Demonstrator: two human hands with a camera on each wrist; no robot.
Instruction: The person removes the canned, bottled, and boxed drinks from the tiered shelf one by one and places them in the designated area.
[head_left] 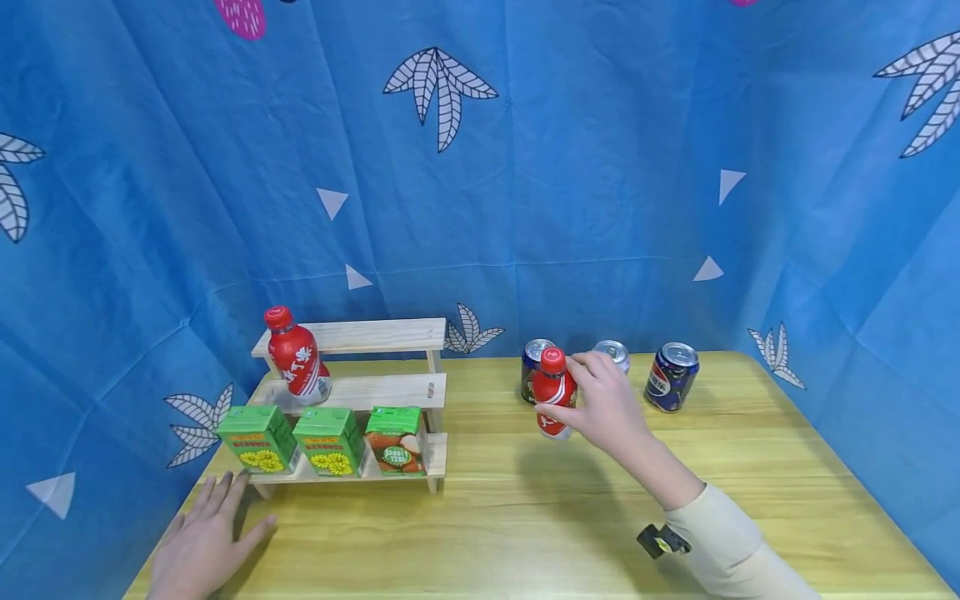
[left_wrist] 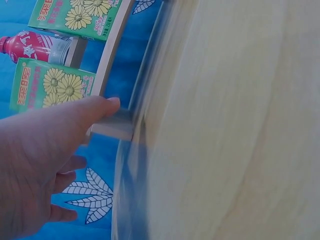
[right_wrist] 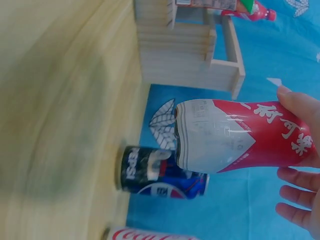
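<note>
My right hand (head_left: 603, 400) grips a red drink bottle (head_left: 553, 387) by its upper part, holding it upright. In the right wrist view the bottle's white base (right_wrist: 200, 137) hangs off the table. At the left, my left hand (head_left: 198, 537) lies with fingers straight beside the front left corner of a three-step wooden shelf (head_left: 375, 387); whether it touches the shelf I cannot tell. Another red bottle (head_left: 296, 358) stands at the left of the middle step. The lowest step carries two green drink cartons with yellow flowers (head_left: 330, 446) and a green-and-brown carton (head_left: 396, 446).
Behind the held bottle stands a dark blue Pepsi can (head_left: 528, 367). A second can (head_left: 615, 352) is partly hidden by the right hand, and another blue Pepsi can (head_left: 671, 379) stands farther right. Blue patterned cloth (head_left: 570, 167) hangs round the wooden table (head_left: 480, 533).
</note>
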